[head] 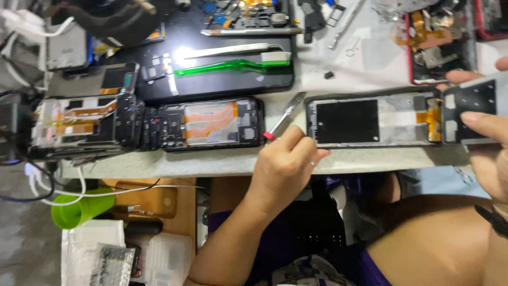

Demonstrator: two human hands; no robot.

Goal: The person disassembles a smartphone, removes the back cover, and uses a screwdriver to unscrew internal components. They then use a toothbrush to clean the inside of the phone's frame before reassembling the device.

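The left hand (286, 161) is curled around a screwdriver (284, 117) with a red collar, gripping it at the near edge of the counter (222, 161); the metal shaft points up and away from the fingers, toward the black mat (222, 85). Just right of this hand lies an opened phone frame (370, 121), flat on the counter, with a dark rectangular panel in its middle and an orange flex strip at its right end.

The right hand (489, 153) pinches a grey plate (473, 108) between thumb and fingers at the frame's right end; the plate touches or overlaps that end, and it has several small cut-outs.

Left of the screwdriver lies a second phone (209, 124) with its back off, showing orange ribbon and black board parts. Further left sits a stack of more stripped frames (79, 127).

On the mat behind lie a green toothbrush (233, 64), tweezers (233, 50) and small loose parts. At the far right a red-edged phone (436, 42) lies open with orange flex showing.

Below the counter edge are a green cup (79, 209), white cables (79, 188) and clear plastic boxes (164, 254).
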